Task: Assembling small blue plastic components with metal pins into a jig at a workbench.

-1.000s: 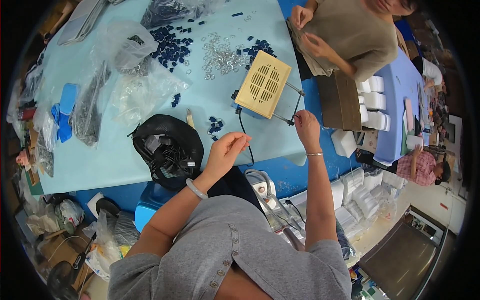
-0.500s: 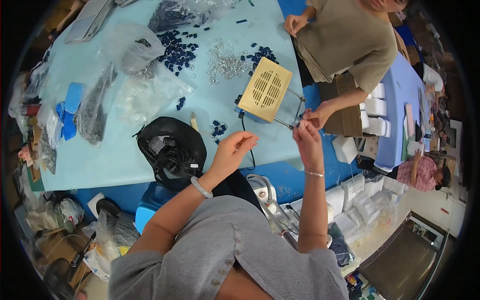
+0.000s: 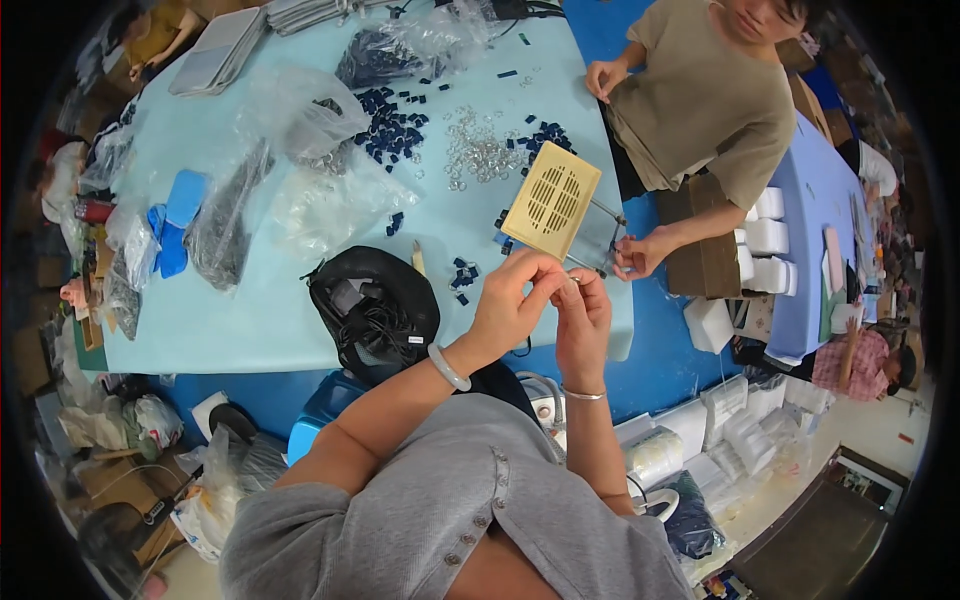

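Note:
My left hand (image 3: pixel 515 300) and my right hand (image 3: pixel 582 318) meet above the near edge of the light blue table (image 3: pixel 260 320). The fingertips of both pinch one small pale part (image 3: pixel 572 281), too small to tell what it is. A white bangle is on my left wrist and a thin bracelet on my right. Just beyond my hands lies a beige slotted box (image 3: pixel 552 200), with a few small dark blue pieces (image 3: pixel 462 277) to the left of my hands.
A co-worker in a tan shirt (image 3: pixel 700 100) sits across the corner, one hand (image 3: pixel 640 255) on a clear tray beside the beige box. On the table are clear rings (image 3: pixel 478 152), blue pieces (image 3: pixel 392 130), plastic bags (image 3: pixel 300 120) and a black bag (image 3: pixel 375 310).
My hands were apart, the right one out near the table's right edge. They have come together over the table edge. The co-worker's hand has reached down to the tray.

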`<state>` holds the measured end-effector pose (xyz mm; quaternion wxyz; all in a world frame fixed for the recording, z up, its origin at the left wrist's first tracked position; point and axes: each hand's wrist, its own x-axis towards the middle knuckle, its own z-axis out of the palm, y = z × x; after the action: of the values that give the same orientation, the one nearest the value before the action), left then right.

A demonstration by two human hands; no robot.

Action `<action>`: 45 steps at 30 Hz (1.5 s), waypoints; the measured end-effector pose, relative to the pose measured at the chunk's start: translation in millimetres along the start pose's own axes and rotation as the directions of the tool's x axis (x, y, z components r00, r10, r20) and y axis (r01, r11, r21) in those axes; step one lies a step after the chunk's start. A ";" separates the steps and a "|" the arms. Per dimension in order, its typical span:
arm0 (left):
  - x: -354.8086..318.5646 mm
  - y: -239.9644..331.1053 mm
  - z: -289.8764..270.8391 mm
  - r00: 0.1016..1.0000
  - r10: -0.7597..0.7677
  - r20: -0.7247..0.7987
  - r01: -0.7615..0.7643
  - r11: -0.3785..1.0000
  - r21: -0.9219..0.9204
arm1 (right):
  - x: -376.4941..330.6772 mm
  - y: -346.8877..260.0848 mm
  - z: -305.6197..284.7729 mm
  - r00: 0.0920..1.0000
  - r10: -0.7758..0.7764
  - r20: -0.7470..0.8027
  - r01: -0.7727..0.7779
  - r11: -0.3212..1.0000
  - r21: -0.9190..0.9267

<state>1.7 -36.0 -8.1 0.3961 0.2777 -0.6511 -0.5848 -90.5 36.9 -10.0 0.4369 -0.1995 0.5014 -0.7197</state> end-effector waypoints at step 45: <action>-2.0 14.3 -45.3 0.962 -0.231 0.144 0.243 0.968 -0.069 | -2.0 -14.0 29.5 0.985 -0.171 0.006 0.161 0.915 -0.370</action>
<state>42.3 -56.6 5.6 0.2899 0.2960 -0.6127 -0.6730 -74.1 24.0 15.1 0.3221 -0.3102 0.6147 -0.6497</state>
